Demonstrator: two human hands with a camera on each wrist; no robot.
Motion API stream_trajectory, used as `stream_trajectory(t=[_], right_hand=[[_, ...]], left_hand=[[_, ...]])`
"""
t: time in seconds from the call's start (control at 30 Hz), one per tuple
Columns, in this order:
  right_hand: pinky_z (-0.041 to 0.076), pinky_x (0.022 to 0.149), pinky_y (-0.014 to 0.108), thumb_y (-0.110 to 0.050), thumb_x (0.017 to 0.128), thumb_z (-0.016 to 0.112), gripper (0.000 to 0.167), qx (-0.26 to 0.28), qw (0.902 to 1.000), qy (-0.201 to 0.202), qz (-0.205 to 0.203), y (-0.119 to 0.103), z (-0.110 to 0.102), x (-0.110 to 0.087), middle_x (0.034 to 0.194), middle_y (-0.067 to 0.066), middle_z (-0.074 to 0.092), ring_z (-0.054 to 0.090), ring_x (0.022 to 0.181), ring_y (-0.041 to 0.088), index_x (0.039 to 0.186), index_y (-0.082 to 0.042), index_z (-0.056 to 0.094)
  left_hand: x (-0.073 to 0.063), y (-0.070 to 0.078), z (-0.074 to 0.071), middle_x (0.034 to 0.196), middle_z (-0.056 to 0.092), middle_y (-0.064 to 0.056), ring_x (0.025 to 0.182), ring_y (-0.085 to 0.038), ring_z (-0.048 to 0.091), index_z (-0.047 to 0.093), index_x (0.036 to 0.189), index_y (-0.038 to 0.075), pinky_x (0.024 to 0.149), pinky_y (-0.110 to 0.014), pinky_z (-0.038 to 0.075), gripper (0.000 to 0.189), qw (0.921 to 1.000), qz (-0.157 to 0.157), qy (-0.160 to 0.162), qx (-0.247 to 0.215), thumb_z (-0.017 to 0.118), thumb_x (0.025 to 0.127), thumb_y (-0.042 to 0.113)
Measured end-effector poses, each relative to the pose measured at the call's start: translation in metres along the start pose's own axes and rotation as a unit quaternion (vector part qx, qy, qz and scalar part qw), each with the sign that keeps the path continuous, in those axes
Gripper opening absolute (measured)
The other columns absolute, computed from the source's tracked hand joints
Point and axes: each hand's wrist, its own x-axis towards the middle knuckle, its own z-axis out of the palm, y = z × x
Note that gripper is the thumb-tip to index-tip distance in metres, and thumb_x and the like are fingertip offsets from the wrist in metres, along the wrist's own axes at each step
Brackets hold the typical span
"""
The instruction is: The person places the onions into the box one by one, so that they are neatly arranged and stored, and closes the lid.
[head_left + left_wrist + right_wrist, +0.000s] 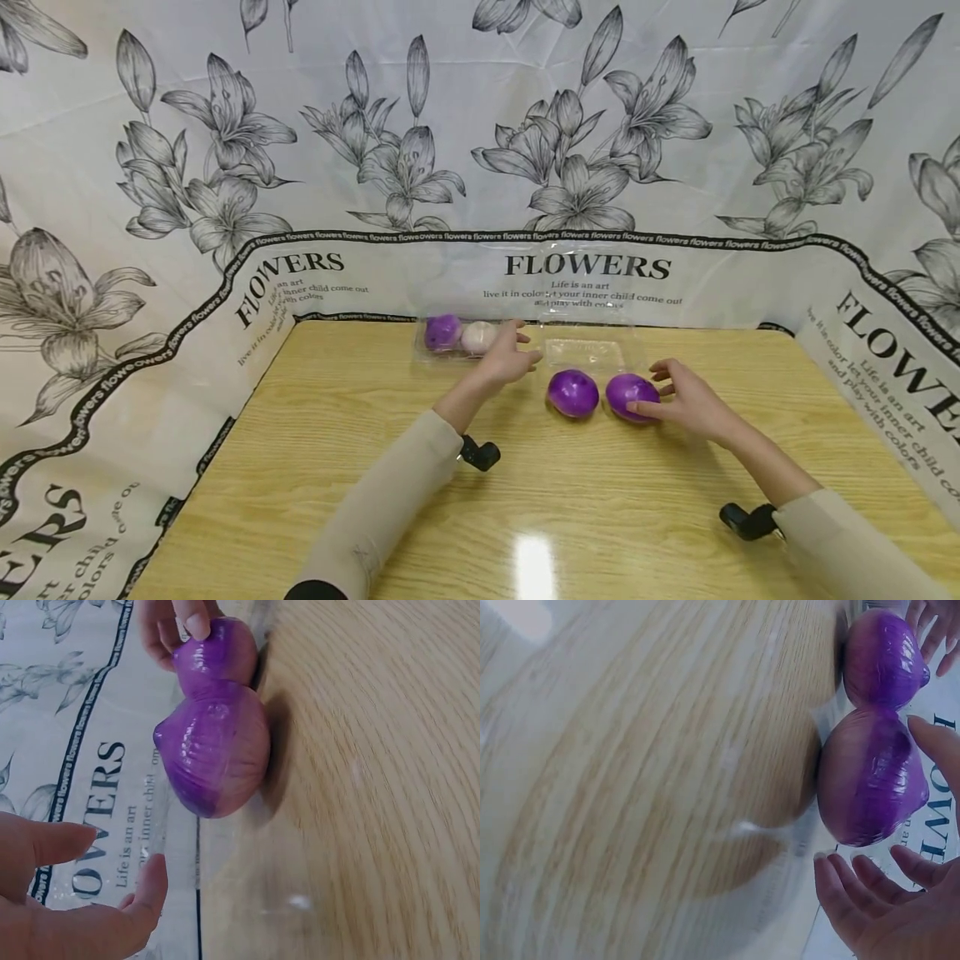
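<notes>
Two shiny purple balls, each with a small nub and a pinkish underside, lie side by side on the table. My right hand (693,404) is at the right purple ball (870,780), thumb against it and fingers spread beside it with a gap. The left purple ball (217,750) has no hand on it. Behind them is a clear plastic container (585,354), its clear lid raised at the back. To the left, a third purple ball (442,332) and a white ball (474,337) sit in clear plastic. Over there my left hand (510,358) hovers beside the white ball, thumb and fingers apart, holding nothing.
The wooden table (315,433) ends at a white cloth (450,275) printed with flowers, which rises at the back and both sides. Black wrist mounts stick out from the left sleeve (390,492) and the right sleeve (840,533).
</notes>
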Motion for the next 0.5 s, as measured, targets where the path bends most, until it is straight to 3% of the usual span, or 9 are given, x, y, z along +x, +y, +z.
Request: stream_trajectory(t=[0.27, 0.5], right_hand=[[0.059, 0.099, 0.055, -0.035, 0.093, 0.077, 0.081, 0.066, 0.9969, -0.025, 0.034, 0.005, 0.007, 0.003, 0.139, 0.038, 0.047, 0.053, 0.123, 0.054, 0.141, 0.016, 0.036], [0.063, 0.088, 0.037, -0.033, 0.093, 0.077, 0.074, 0.072, 0.9966, -0.024, 0.033, 0.010, 0.008, 0.006, 0.134, 0.035, 0.053, 0.059, 0.119, 0.048, 0.138, 0.015, 0.045]], left_hand=[[0.012, -0.010, 0.015, 0.143, 0.042, -0.029, 0.114, -0.041, 0.063, 0.026, 0.155, -0.007, 0.096, -0.037, 0.062, 0.065, 0.9977, -0.035, 0.005, -0.057, 0.058, 0.100, -0.003], [0.022, -0.018, 0.028, 0.121, 0.053, -0.024, 0.110, -0.039, 0.064, 0.035, 0.147, -0.015, 0.091, -0.035, 0.064, 0.058, 0.9970, -0.034, 0.031, -0.062, 0.055, 0.093, -0.011]])
